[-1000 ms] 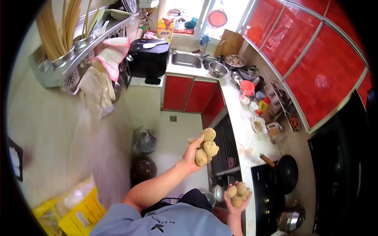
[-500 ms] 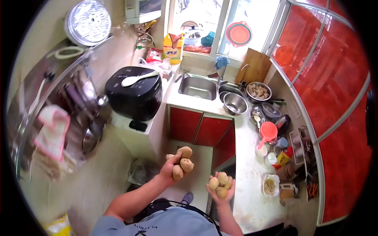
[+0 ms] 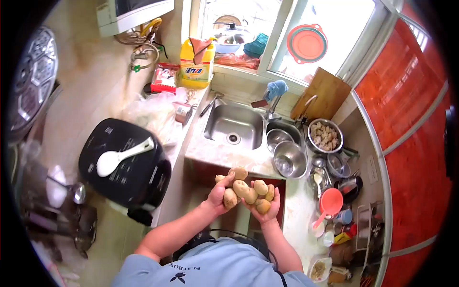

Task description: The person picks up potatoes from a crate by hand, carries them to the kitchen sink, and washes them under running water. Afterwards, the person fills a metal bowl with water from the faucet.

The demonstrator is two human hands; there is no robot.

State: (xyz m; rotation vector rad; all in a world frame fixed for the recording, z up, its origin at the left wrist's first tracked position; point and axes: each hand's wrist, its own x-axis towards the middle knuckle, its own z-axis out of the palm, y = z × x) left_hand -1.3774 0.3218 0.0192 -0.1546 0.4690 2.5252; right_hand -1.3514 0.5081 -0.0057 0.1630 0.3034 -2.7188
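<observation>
Potatoes, rounded and tan-skinned (image 3: 230,197), fill both of our bare hands, and in the head view they now sit much closer together than half a second ago. Then we held the two clusters well apart, the right one lower and off to the side; now they meet in the middle of the view, just short of the square stainless-steel sink (image 3: 239,122). Our gaze has swung toward that sink too: it stands nearer the centre, the glossy black countertop cooker (image 3: 107,138) with the white plastic rice spoon (image 3: 112,162) on its lid looms larger at our left, and the sandalled foot we saw earlier is out of sight.

Our left grip (image 3: 217,198) is curled around its share, thumb over the top, with about four potatoes pressed against the palm and fingers, some jutting past the fingertips. Our right grip (image 3: 267,210) is cupped, palm up, fingers partly bent, with about four more heaped in it. The inner potatoes of both clusters overlap in our view; we cannot tell whether they touch.

All of these potatoes lie within the grips, between our light-blue printed shirt (image 3: 224,263) and the sink's front edge, to the left of the pale marbled worktop (image 3: 299,210). Two shiny round steel bowls (image 3: 289,160) stand beyond our right grip, beside the sink.
</observation>
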